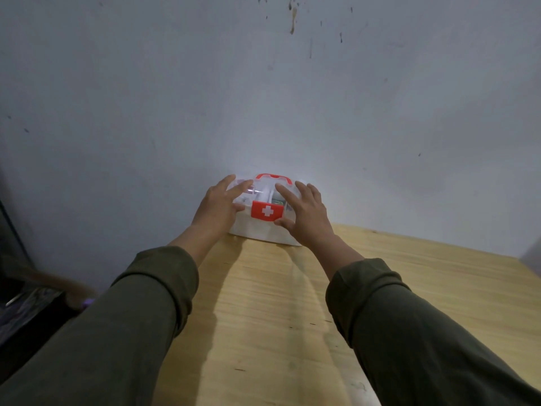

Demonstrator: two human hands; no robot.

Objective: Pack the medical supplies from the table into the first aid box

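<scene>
First aid box [265, 230]: white body, clear lid, red carry handle [273, 177] at the top, red latch [267, 211] with a white cross on the front face. It stood at the far edge of the desk [409, 288], against the wall [263, 83], between the person's two hands. The lid lay down over the body; whether the latch had been snapped home could not be told. Contents showed faintly through the lid, too blurred to name.

Left hand [219, 205]: grip spread, fingers apart and laid flat on the lid left of the latch, thumb down at the box's front face. It pressed on the box rather than closing round it.

Right hand [304, 213]: grip likewise spread, fingers fanned over the lid right of the latch, forefinger reaching toward the handle, thumb touching the lower right corner of the latch.

Sleeves [409, 332]: dark olive, pushed back from both wrists.

Desk: pale wood with visible grain; the stretch nearer than both grips carried only the arms' shadows.

Wall: grey-white, with dark flecks and a brown streak [292, 20] high above the grips.

Dark clutter [29, 303]: below and left of the left grip, off the desk's edge, not identifiable.
</scene>
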